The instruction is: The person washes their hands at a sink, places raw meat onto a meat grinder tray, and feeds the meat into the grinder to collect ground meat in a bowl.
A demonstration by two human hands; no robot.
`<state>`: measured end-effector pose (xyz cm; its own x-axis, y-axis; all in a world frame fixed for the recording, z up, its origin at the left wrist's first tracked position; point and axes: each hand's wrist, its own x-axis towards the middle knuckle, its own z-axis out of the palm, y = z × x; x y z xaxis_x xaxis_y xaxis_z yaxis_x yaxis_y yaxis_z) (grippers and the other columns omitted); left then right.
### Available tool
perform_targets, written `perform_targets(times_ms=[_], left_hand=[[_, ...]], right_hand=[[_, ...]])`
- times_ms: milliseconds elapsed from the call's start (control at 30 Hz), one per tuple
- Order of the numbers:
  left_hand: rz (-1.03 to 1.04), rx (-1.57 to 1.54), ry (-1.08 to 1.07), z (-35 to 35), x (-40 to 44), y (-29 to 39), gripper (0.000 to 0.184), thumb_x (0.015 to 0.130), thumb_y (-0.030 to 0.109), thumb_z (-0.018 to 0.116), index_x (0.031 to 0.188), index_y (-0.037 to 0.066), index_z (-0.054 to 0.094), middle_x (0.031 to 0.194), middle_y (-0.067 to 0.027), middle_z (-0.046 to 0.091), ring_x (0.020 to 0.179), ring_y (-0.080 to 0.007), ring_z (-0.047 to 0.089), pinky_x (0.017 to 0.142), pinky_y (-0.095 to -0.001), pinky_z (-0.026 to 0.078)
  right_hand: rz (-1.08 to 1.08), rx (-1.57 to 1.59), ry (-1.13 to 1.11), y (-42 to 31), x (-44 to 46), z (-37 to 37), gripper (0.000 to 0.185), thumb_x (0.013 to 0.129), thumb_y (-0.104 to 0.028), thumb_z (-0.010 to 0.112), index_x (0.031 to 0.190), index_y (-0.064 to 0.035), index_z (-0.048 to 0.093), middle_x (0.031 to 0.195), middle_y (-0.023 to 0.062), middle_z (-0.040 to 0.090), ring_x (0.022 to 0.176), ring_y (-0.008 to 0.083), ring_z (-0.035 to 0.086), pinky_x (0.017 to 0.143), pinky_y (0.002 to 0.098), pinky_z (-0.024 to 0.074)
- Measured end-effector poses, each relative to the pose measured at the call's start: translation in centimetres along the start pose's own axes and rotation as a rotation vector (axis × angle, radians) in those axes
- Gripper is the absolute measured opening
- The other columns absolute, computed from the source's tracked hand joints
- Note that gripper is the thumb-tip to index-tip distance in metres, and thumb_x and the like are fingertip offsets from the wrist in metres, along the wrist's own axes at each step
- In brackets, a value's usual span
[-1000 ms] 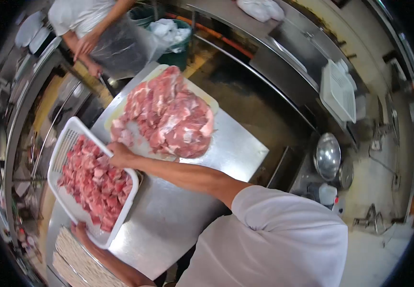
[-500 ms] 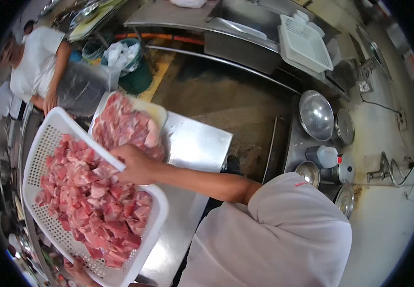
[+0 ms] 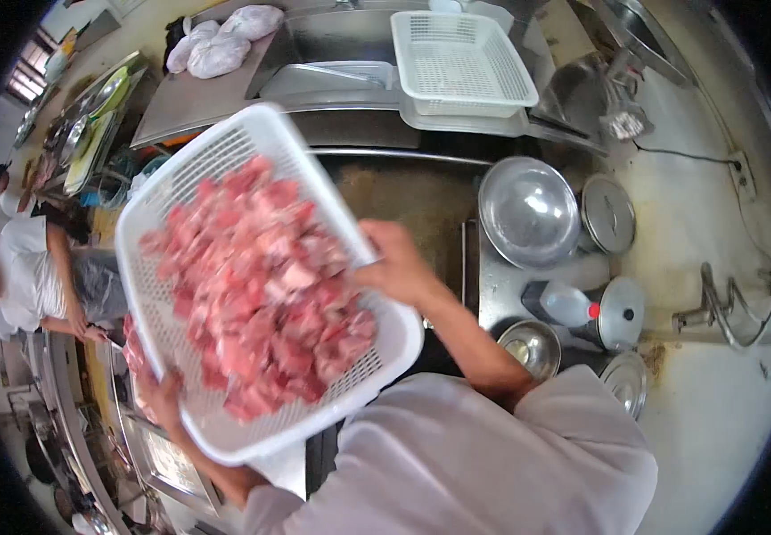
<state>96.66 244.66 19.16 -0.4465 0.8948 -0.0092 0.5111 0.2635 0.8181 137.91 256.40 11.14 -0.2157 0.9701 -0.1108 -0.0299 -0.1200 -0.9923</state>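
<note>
A white perforated plastic basket (image 3: 149,205) hangs tilted in front of me, held by both hands. Inside it lies a heap of raw, pinkish-red meat chunks (image 3: 256,285). My left hand (image 3: 163,401) grips the near-left rim, fingers partly hidden. On the opposite long side, my right hand (image 3: 394,263) is closed over the rim, its thumb on top. Behind the basket's left edge shows a little of the larger raw meat (image 3: 134,348) on the table.
Ahead stands a steel sink counter (image 3: 207,98) with white bags (image 3: 225,45) and another white basket (image 3: 466,62). Right of me are a large steel bowl (image 3: 528,214), lidded pots (image 3: 622,312) and a plastic jug (image 3: 559,303). A person (image 3: 33,267) stands at left.
The basket of meat has moved up and to the right, off the table area, with both hands still on it. My view has turned toward the sink side.
</note>
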Motion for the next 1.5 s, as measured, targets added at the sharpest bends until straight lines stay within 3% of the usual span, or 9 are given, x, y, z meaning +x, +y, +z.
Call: perform_targets(times_ms=[100, 167, 333, 800, 867, 967, 1067, 1333, 1500], left_hand=[[0.053, 0.156, 0.028, 8.8, 4.8, -1.0, 0.027, 0.065, 0.008, 0.061, 0.090, -0.001, 0.064, 0.074, 0.0002, 0.058, 0.060, -0.0095, 0.051, 0.055, -0.0228, 0.040], [0.050, -0.068, -0.222, 13.1, 8.2, 0.2, 0.023, 0.064, 0.003, 0.056, 0.084, -0.003, 0.064, 0.069, -0.0008, 0.060, 0.056, -0.0097, 0.053, 0.053, -0.0233, 0.041], [0.044, -0.313, -0.303, 20.8, 12.4, -1.9, 0.031, 0.059, -0.002, 0.054, 0.088, -0.004, 0.065, 0.074, -0.0050, 0.066, 0.057, -0.0113, 0.058, 0.057, -0.0222, 0.047], [-0.071, -0.393, -0.237, 23.3, 15.4, -9.8, 0.019, 0.062, -0.003, 0.055, 0.080, -0.001, 0.062, 0.068, -0.0034, 0.062, 0.055, -0.0097, 0.054, 0.053, -0.0230, 0.042], [-0.087, -0.329, -0.186, 23.1, 15.6, -11.0, 0.020, 0.063, -0.005, 0.054, 0.081, -0.002, 0.063, 0.070, -0.0039, 0.064, 0.056, -0.0103, 0.056, 0.053, -0.0232, 0.044], [-0.072, -0.320, -0.165, 22.8, 16.2, -13.2, 0.021, 0.064, -0.005, 0.054, 0.083, -0.003, 0.064, 0.071, -0.0036, 0.064, 0.057, -0.0100, 0.057, 0.053, -0.0238, 0.046], [-0.089, -0.322, -0.199, 22.5, 16.6, -10.9, 0.023, 0.062, -0.007, 0.055, 0.083, -0.004, 0.064, 0.073, -0.0050, 0.065, 0.058, -0.0109, 0.058, 0.055, -0.0247, 0.046], [-0.105, -0.316, -0.219, 23.0, 17.8, -10.0, 0.020, 0.069, -0.005, 0.055, 0.087, -0.003, 0.063, 0.071, -0.0023, 0.061, 0.056, -0.0087, 0.053, 0.054, -0.0229, 0.041], [-0.154, -0.335, -0.165, 24.3, 18.6, -10.1, 0.029, 0.061, -0.006, 0.053, 0.086, -0.004, 0.067, 0.077, -0.0032, 0.067, 0.060, -0.0096, 0.058, 0.059, -0.0237, 0.045]], right_hand=[[-0.023, 0.092, 0.096, 2.1, 1.0, -6.1, 0.037, 0.060, 0.003, 0.062, 0.098, 0.0013, 0.063, 0.081, 0.0010, 0.061, 0.076, 0.0110, 0.058, 0.070, 0.0264, 0.0472], [-0.026, 0.107, 0.143, 2.4, 1.5, -7.5, 0.037, 0.060, 0.004, 0.061, 0.097, 0.0016, 0.063, 0.081, 0.0004, 0.061, 0.076, 0.0105, 0.058, 0.070, 0.0258, 0.0468], [-0.045, 0.093, 0.271, 4.1, 2.9, -10.7, 0.026, 0.065, 0.005, 0.067, 0.090, -0.0002, 0.062, 0.079, 0.0032, 0.063, 0.070, 0.0106, 0.057, 0.066, 0.0258, 0.0472], [0.017, -0.009, 0.165, 9.5, 9.6, -8.1, 0.026, 0.068, 0.003, 0.072, 0.092, -0.0001, 0.061, 0.080, 0.0024, 0.063, 0.071, 0.0094, 0.058, 0.064, 0.0260, 0.0474], [0.080, 0.011, 0.146, 9.9, 10.3, -7.5, 0.029, 0.062, 0.008, 0.056, 0.089, -0.0007, 0.059, 0.080, -0.0001, 0.058, 0.074, 0.0086, 0.054, 0.069, 0.0245, 0.0439], [0.098, 0.011, 0.134, 10.9, 10.8, -6.8, 0.031, 0.061, 0.008, 0.054, 0.091, 0.0001, 0.059, 0.081, 0.0002, 0.058, 0.073, 0.0090, 0.054, 0.069, 0.0246, 0.0442], [0.079, 0.095, 0.142, 12.9, 11.9, -6.5, 0.025, 0.067, 0.005, 0.065, 0.092, 0.0000, 0.062, 0.080, 0.0021, 0.061, 0.074, 0.0093, 0.057, 0.068, 0.0261, 0.0464], [0.127, 0.057, 0.103, 15.5, 14.5, -6.2, 0.034, 0.062, 0.005, 0.055, 0.096, 0.0009, 0.061, 0.081, 0.0007, 0.060, 0.073, 0.0104, 0.055, 0.068, 0.0260, 0.0450], [0.129, 0.130, 0.048, 17.1, 16.8, -7.2, 0.035, 0.065, 0.007, 0.056, 0.099, 0.0005, 0.061, 0.087, 0.0018, 0.063, 0.077, 0.0097, 0.057, 0.072, 0.0250, 0.0458]])
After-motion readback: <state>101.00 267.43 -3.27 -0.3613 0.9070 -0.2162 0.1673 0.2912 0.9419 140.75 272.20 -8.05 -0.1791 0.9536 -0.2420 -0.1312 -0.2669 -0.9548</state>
